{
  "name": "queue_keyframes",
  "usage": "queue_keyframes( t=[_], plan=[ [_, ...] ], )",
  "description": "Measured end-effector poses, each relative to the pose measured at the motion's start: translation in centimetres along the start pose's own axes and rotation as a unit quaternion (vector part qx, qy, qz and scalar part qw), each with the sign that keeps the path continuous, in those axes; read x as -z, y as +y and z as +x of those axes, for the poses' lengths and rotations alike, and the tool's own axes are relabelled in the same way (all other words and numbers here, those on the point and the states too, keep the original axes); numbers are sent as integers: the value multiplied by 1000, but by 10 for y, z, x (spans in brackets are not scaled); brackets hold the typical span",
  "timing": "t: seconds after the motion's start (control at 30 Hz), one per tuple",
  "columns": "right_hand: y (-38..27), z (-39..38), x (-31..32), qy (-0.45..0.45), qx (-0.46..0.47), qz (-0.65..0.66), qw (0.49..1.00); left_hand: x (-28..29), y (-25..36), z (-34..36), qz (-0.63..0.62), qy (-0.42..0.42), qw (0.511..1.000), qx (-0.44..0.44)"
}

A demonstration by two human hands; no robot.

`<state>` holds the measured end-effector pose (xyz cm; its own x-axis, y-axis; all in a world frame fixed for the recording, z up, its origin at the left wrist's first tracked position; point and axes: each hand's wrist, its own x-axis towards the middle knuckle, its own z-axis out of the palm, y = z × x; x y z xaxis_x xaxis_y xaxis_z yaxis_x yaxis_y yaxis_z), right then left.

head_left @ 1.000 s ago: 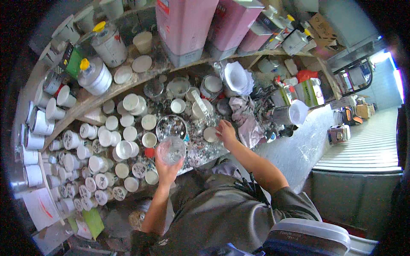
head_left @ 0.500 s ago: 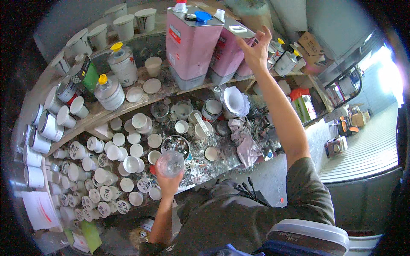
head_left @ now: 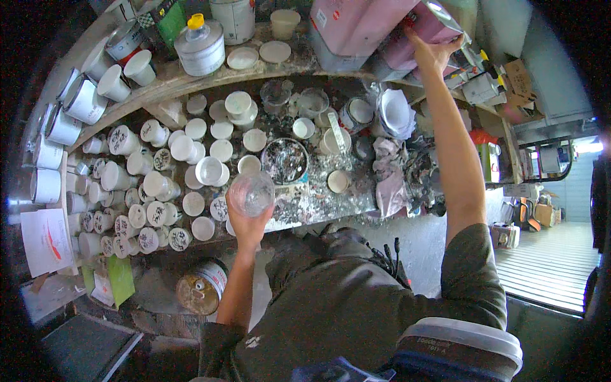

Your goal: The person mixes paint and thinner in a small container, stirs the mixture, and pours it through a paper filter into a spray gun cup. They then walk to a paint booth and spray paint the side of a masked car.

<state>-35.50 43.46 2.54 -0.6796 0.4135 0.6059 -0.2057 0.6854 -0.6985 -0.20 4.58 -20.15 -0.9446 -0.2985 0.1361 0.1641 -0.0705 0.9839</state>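
My left hand (head_left: 249,224) is wrapped round a clear plastic cup (head_left: 252,191), held above the bench's front edge with its mouth up. Nothing can be made out inside the cup. At the upper right, my right arm reaches up to the shelf. There my right hand (head_left: 434,54) grips a rectangular pink tin (head_left: 397,52), thumb on one side and fingers on the other; part of its grip is hidden. A larger pink tin (head_left: 356,28) stands to the left of it.
Many lidded white pots (head_left: 159,184) crowd the bench's left side. A paint-spattered round container (head_left: 284,160), a stirring stick (head_left: 336,132) and crumpled cloth (head_left: 391,184) lie toward the right. The shelf (head_left: 280,70) also holds a yellow-capped can (head_left: 199,48). Below stands another can (head_left: 200,290).
My right hand, spread and raised beside the tins before, has closed on the smaller pink tin. The view has tilted downward. My left hand still holds the cup.
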Motion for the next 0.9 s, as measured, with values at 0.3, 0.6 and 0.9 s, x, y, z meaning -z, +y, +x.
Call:
queue_keyframes(
  t=[0.3, 0.6, 0.9],
  plan=[
    [-15, -14, 17, 56, 16, -15, 998, -15, 2, 13, 21, -8, 1000, 20],
    [-44, -57, 113, 52, 53, 98, 992, -72, -64, 68, 112, -89, 989, -44],
    [-62, -146, 235, -3, 23, 26, 999, -79, -108, 85, 123, -147, 979, -63]
  ],
)
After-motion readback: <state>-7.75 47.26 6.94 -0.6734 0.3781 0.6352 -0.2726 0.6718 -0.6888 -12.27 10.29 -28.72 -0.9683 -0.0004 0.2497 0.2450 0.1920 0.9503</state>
